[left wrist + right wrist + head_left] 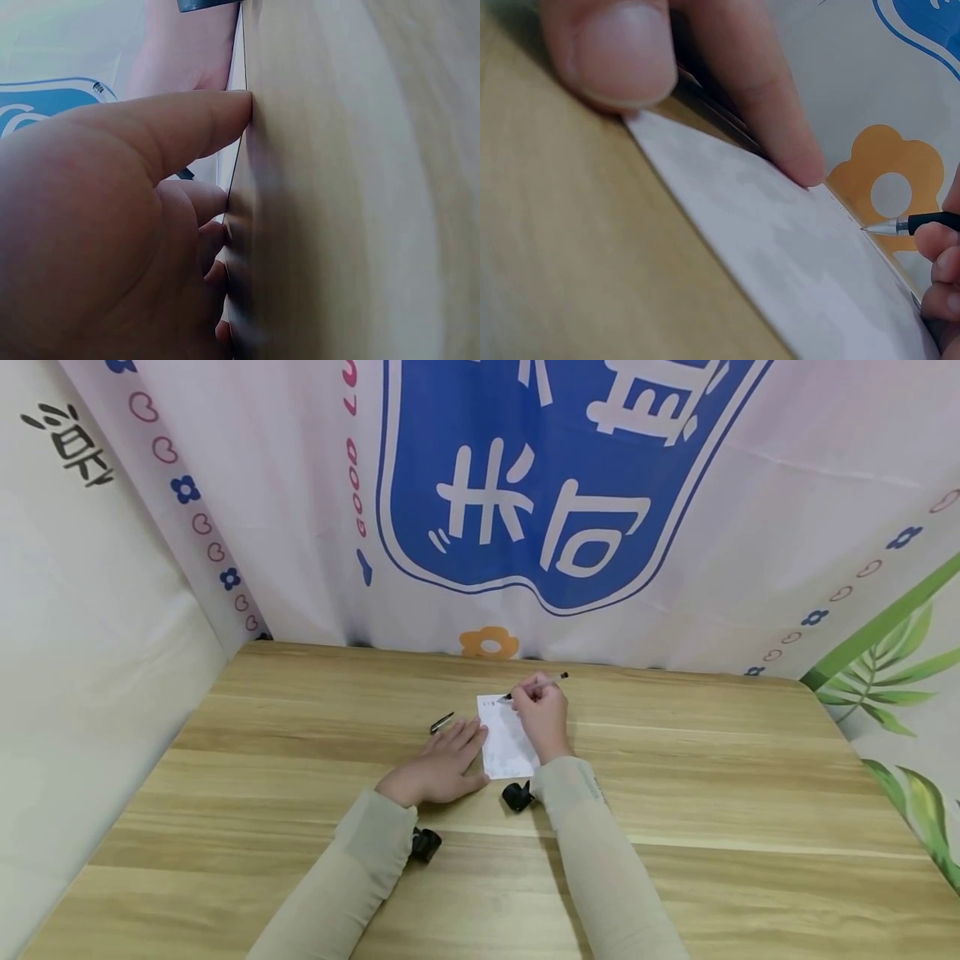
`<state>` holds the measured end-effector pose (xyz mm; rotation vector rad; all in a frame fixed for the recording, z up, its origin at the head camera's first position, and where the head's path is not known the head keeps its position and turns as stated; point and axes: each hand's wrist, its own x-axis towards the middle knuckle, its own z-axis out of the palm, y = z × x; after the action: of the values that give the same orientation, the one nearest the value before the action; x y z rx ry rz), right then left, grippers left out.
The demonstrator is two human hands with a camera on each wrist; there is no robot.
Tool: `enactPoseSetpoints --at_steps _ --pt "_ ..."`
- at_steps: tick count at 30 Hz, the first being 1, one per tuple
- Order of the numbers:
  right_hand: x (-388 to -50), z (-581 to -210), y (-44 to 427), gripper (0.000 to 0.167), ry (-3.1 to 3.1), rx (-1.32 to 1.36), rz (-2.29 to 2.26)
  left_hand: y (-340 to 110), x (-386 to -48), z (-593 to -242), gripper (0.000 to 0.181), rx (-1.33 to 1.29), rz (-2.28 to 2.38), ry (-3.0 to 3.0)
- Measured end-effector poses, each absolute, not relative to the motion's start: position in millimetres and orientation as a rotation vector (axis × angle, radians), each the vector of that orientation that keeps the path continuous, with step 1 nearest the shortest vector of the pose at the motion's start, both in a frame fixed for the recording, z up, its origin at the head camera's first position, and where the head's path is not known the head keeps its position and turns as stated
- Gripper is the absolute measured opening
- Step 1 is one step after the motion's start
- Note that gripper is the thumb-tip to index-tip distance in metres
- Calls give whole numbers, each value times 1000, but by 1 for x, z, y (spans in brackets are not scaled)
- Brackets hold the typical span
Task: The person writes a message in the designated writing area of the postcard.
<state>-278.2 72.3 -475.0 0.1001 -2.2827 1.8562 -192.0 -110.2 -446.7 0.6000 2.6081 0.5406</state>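
A small sheet of white paper (508,743) lies on the wooden table, with a few tiny dark marks near its top left. My right hand (542,718) pinches a pen (542,686) with a clear barrel and black grip. In the right wrist view the pen's metal tip (881,227) is at the far part of the paper (780,247). My left hand (442,766) lies with fingers spread, thumb and fingertips on the paper's left edge. From the left wrist, the thumb (202,124) presses down at the table surface.
A black pen cap (442,722) lies on the table (315,760) just beyond the left fingers. Black wrist cameras (517,796) sit at both cuffs. A printed curtain (300,568) hangs along the table's back edge.
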Motion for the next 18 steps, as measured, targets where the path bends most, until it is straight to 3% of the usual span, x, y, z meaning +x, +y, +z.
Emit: enactPoseSetpoints --at_steps 18 --pt "-277 -474 72 8 -2264 128 1855 -108 -187 -432 74 607 550 2592"
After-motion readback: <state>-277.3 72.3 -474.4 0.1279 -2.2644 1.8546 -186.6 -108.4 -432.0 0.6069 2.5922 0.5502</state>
